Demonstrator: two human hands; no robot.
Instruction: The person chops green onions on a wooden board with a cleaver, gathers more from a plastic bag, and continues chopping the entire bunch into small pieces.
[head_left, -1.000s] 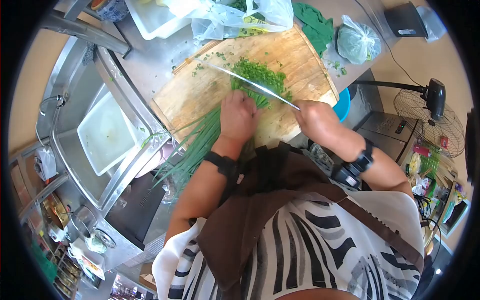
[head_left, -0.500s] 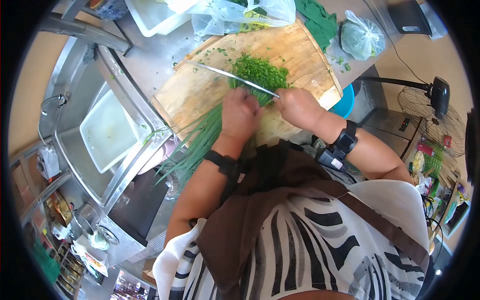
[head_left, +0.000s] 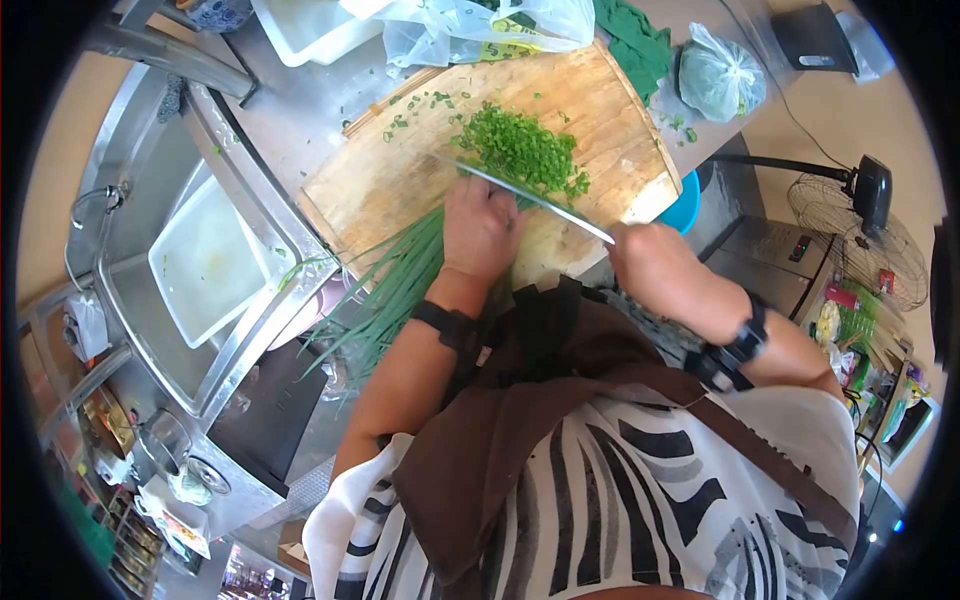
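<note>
My left hand (head_left: 479, 230) presses a bundle of long green onions (head_left: 405, 265) onto the wooden cutting board (head_left: 375, 180), its fingers curled over the stalks. The uncut stalks trail off the board's near-left edge. In my right hand (head_left: 645, 262) is the handle of a knife (head_left: 535, 198), whose long blade slants up and left just beyond my left fingertips. A heap of chopped green onion (head_left: 522, 148) lies against the blade's far side. Loose bits are scattered across the board's far left part. The handle is hidden by my fist.
A metal sink (head_left: 125, 270) with a white tray (head_left: 200, 265) is at the left. Beyond the board are a plastic bag (head_left: 430, 35), a green cloth (head_left: 635, 50) and a tied bag of greens (head_left: 720, 75). A blue basin (head_left: 684, 205) and a fan (head_left: 870, 205) are at the right.
My right hand has moved right and toward me, drawing the knife along with it. The blade's tip now lies nearer my left fingers, which stay on the stalks.
</note>
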